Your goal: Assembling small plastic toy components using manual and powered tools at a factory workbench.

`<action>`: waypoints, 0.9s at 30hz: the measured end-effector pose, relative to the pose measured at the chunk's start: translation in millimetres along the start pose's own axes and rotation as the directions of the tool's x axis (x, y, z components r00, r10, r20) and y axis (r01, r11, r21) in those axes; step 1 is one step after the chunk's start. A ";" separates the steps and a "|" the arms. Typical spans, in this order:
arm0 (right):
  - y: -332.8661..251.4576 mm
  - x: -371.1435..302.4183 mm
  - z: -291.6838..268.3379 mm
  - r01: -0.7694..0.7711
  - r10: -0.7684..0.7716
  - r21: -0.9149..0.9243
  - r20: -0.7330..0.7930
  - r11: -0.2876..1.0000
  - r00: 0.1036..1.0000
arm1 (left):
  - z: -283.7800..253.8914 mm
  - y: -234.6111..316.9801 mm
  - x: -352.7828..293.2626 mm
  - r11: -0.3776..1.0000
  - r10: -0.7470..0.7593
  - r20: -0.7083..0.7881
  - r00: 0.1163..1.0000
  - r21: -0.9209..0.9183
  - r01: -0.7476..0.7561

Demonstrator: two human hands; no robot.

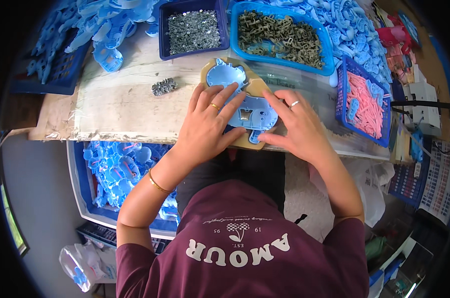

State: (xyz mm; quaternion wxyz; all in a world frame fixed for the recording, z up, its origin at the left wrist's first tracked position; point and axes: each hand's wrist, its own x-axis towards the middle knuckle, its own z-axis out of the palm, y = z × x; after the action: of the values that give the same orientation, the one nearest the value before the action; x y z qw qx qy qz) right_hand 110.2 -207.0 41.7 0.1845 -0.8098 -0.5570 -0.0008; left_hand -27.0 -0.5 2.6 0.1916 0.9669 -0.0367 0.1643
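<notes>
A light blue plastic shell (257,115), with a rounded head end and a wider body, lies hollow side up in a tan fixture (256,86) at the front of the table. My left hand (205,119) reaches over its left side, fingers stretched out and fingertips touching the shell near its narrow middle. The left thumb rests by the lower edge. On the right side, my right hand (299,124) has its index finger at the body's upper rim and its thumb at the small blue foot part. Its fingers are apart. Part of the shell is hidden under the left fingers.
A dark blue tray (226,35) of small metal pieces and a bright blue tray (329,64) of brownish clips stand behind. A basket (341,99) of pink strips is right. A metal cluster (164,87) lies left. Below stands a bin (78,184) of blue shells.
</notes>
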 end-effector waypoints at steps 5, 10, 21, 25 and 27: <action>2.5 -6.1 4.0 -0.121 0.111 0.162 0.065 0.979 0.992 | -3.5 2.5 6.9 1.000 -0.006 0.010 1.000 -0.011 0.006; -7.3 -2.0 0.6 -0.044 0.047 -0.061 0.037 0.997 0.998 | 4.1 4.5 11.0 1.000 0.000 0.013 1.000 -0.018 0.000; 147.9 99.5 8.1 -0.281 0.278 -0.040 -0.069 0.959 0.958 | 3.2 11.2 10.9 0.998 -0.017 0.054 0.998 0.069 0.013; 153.6 114.9 24.1 -0.232 0.230 -0.213 -0.034 0.949 0.973 | 0.6 11.3 10.1 0.998 -0.036 0.082 0.996 0.053 0.031; 154.8 117.5 18.2 -0.338 0.341 -0.107 0.006 0.935 0.940 | -4.7 12.2 11.1 0.998 -0.044 0.116 0.992 0.060 0.038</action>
State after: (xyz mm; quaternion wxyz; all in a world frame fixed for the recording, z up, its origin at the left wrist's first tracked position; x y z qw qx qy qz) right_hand 290.7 -143.8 2.9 0.1324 -0.9023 -0.4102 0.0116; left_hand -19.6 -10.0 14.7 0.1646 0.9806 -0.0234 0.1041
